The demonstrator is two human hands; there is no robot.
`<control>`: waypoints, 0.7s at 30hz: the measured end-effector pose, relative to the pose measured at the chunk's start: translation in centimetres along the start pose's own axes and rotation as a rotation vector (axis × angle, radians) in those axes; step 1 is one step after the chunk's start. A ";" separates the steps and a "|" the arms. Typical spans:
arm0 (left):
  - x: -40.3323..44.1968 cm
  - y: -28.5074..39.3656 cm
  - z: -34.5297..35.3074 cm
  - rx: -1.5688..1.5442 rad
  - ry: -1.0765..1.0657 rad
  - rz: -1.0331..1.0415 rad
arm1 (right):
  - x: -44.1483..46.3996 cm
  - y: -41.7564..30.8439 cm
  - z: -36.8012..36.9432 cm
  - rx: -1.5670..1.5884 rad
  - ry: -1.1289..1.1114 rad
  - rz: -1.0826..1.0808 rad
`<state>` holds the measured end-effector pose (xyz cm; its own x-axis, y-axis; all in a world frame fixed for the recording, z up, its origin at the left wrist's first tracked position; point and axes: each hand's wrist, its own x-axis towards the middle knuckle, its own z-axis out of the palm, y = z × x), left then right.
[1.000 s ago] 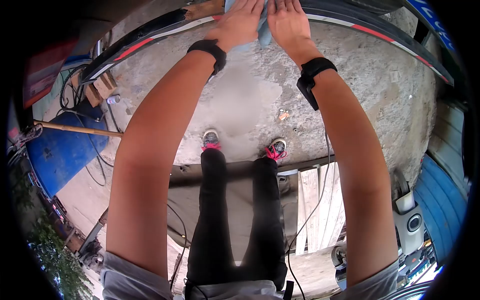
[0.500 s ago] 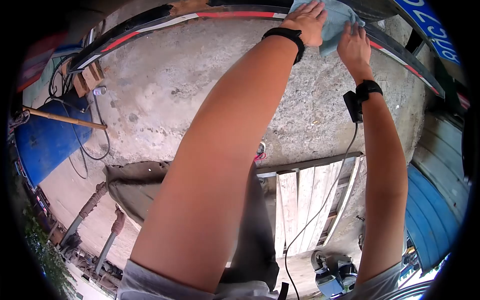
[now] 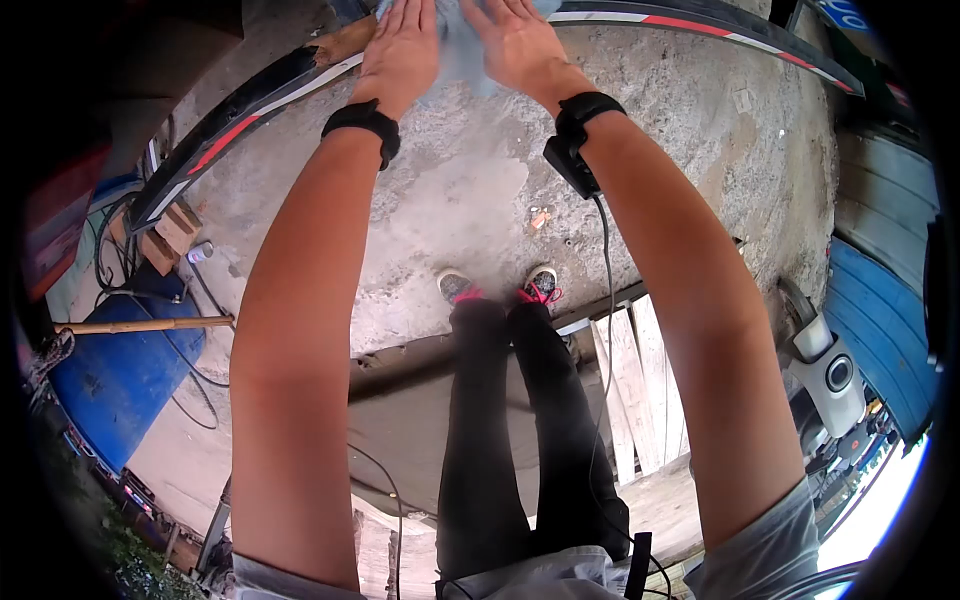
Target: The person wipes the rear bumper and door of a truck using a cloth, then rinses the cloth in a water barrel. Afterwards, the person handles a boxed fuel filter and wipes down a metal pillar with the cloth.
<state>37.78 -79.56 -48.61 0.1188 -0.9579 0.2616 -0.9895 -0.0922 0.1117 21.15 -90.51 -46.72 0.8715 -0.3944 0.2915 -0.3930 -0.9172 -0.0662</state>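
My left hand [image 3: 402,52] lies flat with its fingers stretched out, on the left side of a pale blue cloth [image 3: 461,45]. On the cloth's right side rests my right hand [image 3: 522,48], fingers also extended; the fingertips of both are near or beyond the top edge of the view. The cloth lies against a dark bar with red and white striped tape [image 3: 690,25], and hides the part of the bar behind it. A black band circles each wrist, and the right one carries a small black box with a cable.
My shoes [image 3: 541,283] stand on rough concrete. To the left are wooden blocks [image 3: 172,235], a blue barrel-like object [image 3: 120,370] and a bamboo pole [image 3: 150,325]. White wooden planks [image 3: 640,390] lie low right, near blue corrugated sheeting [image 3: 877,330]. A cable hangs beside my right arm.
Both hands and the cloth have moved left along the striped bar. The view has shifted too, so my legs and both shoes now show between my arms.
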 end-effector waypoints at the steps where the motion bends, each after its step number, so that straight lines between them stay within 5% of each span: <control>1: -0.9 -1.8 0.7 0.063 -0.014 -0.002 | 0.7 -1.6 0.5 0.006 0.009 -0.022; 7: -0.4 -0.4 -2.0 0.101 -0.237 -0.110 | 1.1 -4.4 2.2 -0.066 0.150 0.069; 21: 0.0 0.1 -3.2 -0.037 -0.404 -0.176 | 1.0 -2.3 0.8 -0.123 -0.010 0.041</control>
<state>37.95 -78.69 -45.49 0.2361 -0.9585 -0.1597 -0.9525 -0.2608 0.1575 23.13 -88.84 -47.03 0.8566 -0.4326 0.2811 -0.4607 -0.8867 0.0394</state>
